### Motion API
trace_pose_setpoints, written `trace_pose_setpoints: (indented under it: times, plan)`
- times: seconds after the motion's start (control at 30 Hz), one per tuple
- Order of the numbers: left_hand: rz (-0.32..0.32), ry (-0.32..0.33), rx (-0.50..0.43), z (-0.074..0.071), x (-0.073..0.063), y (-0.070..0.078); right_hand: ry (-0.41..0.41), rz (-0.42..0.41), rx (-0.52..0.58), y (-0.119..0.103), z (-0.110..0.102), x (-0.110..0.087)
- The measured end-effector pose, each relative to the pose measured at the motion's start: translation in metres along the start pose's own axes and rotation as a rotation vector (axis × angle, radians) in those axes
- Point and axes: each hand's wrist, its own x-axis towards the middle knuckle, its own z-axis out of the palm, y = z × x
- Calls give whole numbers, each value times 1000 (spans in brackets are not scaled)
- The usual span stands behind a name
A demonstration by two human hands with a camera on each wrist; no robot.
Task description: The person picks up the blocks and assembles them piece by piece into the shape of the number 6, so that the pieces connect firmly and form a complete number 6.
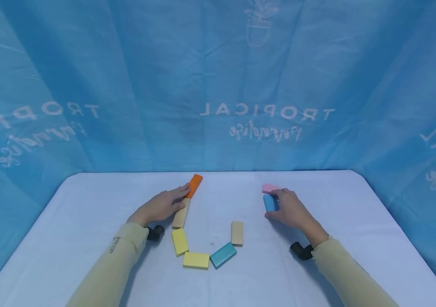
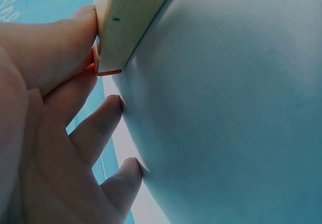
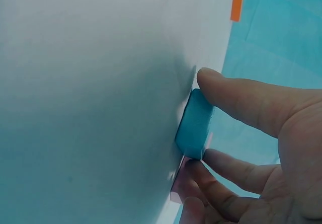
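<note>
In the head view, my left hand [image 1: 163,206] lies along the left side of two end-to-end blocks, an orange block [image 1: 195,184] and a plain wooden block [image 1: 181,214]. Its thumb is against the side of the wooden block [image 2: 133,22] in the left wrist view; the other fingers stretch out, fingertips close over the table. My right hand [image 1: 288,208] pinches a blue block [image 1: 269,203] lengthwise, thumb at the near end and fingers at the far end, as the right wrist view shows. Just behind that block lies a pink block [image 1: 270,188], partly covered by the fingers.
Nearer on the white table [image 1: 126,294], two yellow blocks [image 1: 180,242], a teal block [image 1: 223,255] and another wooden block [image 1: 237,233] continue the curve of blocks. A blue printed curtain [image 1: 156,85] hangs behind and at both sides.
</note>
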Motion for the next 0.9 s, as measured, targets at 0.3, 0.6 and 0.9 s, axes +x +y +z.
trace_pose_setpoints:
  times: [0.3,0.6,0.9]
  plan:
    - [4,7,3,-1,0,-2,-30,-1,49,2,-2,3]
    - [-18,11,11,-1,0,-3,-32,-10,63,-2,-6,5]
    - [-16,13,-11,0,-1,-3,-28,-94,93,-16,-7,2]
